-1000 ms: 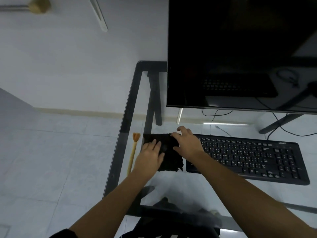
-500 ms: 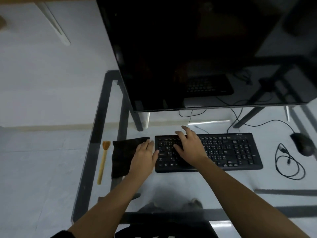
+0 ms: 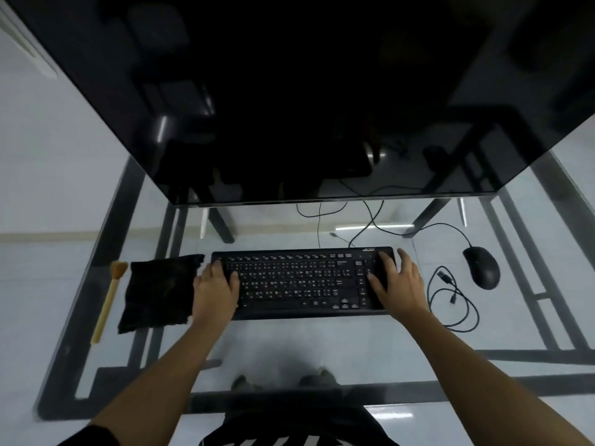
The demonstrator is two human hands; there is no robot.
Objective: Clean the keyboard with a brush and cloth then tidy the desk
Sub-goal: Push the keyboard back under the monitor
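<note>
Keyboard [image 3: 302, 281] lies between both hands. Left hand [image 3: 215, 292] and right hand [image 3: 397, 283] rest flat, fingers spread, on its ends, gripping nothing.

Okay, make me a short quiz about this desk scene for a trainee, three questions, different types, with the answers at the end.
1. True or false: the brush lies between the cloth and the keyboard.
2. Multiple choice: where is the right hand? A) on the mouse B) at the right end of the keyboard C) on the loose cable
3. Fill in: the left hand rests at the keyboard's ____ end.

Key: 1 false, the brush lies on the far side of the cloth from the keyboard; 2 B; 3 left.
</note>
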